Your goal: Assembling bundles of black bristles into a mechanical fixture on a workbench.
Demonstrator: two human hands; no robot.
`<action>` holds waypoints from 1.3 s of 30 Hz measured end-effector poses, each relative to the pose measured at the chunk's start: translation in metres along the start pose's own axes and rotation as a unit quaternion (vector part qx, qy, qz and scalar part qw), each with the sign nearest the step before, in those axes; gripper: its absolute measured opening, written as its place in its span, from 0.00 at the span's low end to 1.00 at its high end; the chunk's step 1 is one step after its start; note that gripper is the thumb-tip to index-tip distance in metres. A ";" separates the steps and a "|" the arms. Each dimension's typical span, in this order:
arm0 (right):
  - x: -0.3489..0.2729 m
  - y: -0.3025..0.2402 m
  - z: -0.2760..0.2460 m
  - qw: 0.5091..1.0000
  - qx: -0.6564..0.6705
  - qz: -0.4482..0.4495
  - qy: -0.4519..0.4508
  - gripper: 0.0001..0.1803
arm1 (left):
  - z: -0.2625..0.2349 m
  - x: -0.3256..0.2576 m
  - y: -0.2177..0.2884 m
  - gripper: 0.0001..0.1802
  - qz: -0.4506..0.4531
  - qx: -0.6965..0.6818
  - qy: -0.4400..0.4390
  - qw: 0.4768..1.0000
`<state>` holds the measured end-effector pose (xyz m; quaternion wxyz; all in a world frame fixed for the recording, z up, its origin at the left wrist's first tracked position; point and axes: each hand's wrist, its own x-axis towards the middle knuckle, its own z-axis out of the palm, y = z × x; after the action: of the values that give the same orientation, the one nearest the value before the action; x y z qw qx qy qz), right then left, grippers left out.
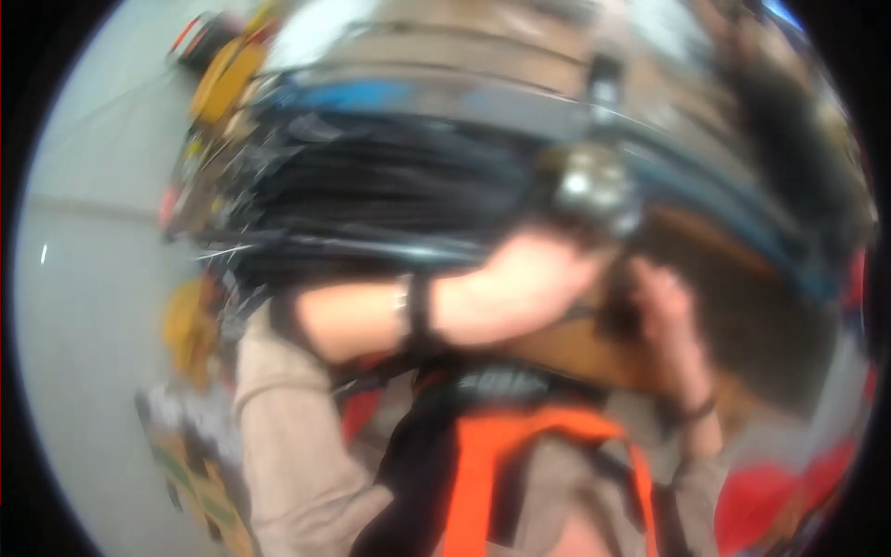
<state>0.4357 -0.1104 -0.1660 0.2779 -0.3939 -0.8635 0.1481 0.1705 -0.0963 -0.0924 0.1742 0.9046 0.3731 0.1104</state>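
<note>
Silvery object [594,188]: one, gleaming
Hands: two, left hand [534,283] and right hand [670,316] blurring; cannot tell openness, hold
White lettering [503,382]: blurring unreadably

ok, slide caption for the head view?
Blurred head view: left hand by a shiny part, right hand lower right of it, orange strap below.

From the wearer's head, the fisheye looks steeply down (fairly close in) on their left hand [524,283] and right hand [670,320].
</note>
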 end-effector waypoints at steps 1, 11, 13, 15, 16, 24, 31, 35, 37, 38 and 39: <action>0.002 -0.003 -0.007 0.996 -0.071 -0.046 -0.007 0.26 | -0.006 0.002 -0.001 0.06 0.008 0.000 -0.003 1.000; -0.026 0.013 -0.003 0.972 0.122 0.071 0.186 0.30 | -0.024 0.064 0.011 0.09 -0.068 -0.125 -0.181 0.973; -0.017 0.018 -0.022 0.986 -0.048 -0.019 0.160 0.31 | -0.025 0.067 0.011 0.08 -0.038 -0.080 -0.187 0.978; -0.017 0.017 -0.030 0.983 -0.152 -0.039 0.096 0.29 | -0.016 0.081 0.017 0.07 0.014 -0.042 -0.196 0.980; -0.015 0.017 -0.025 0.981 -0.172 -0.036 0.081 0.29 | -0.012 0.085 0.022 0.06 0.051 0.014 -0.161 0.985; -0.072 0.110 -0.056 0.917 -0.079 0.209 0.330 0.26 | -0.057 0.152 0.024 0.12 0.209 0.218 0.051 0.952; -0.108 0.145 -0.115 0.902 -0.147 0.244 0.324 0.19 | -0.031 0.197 0.035 0.19 0.284 0.188 0.052 0.939; -0.119 0.161 -0.153 0.892 -0.263 0.138 0.342 0.18 | -0.006 0.212 0.048 0.18 0.302 0.112 -0.032 0.946; -0.120 0.163 -0.162 0.893 -0.297 0.079 0.329 0.18 | -0.006 0.216 0.040 0.18 0.293 0.117 -0.017 0.949; -0.121 0.162 -0.162 0.873 -0.302 0.094 0.371 0.18 | -0.007 0.216 0.034 0.18 0.283 0.122 -0.003 0.951; -0.122 0.161 -0.161 0.852 -0.306 0.107 0.411 0.17 | -0.008 0.217 0.031 0.18 0.272 0.127 0.012 0.954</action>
<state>0.6930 -0.0936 -0.1578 0.4557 -0.5742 -0.6242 -0.2701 0.3393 0.0397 -0.0578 0.0171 0.9851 0.1262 0.1158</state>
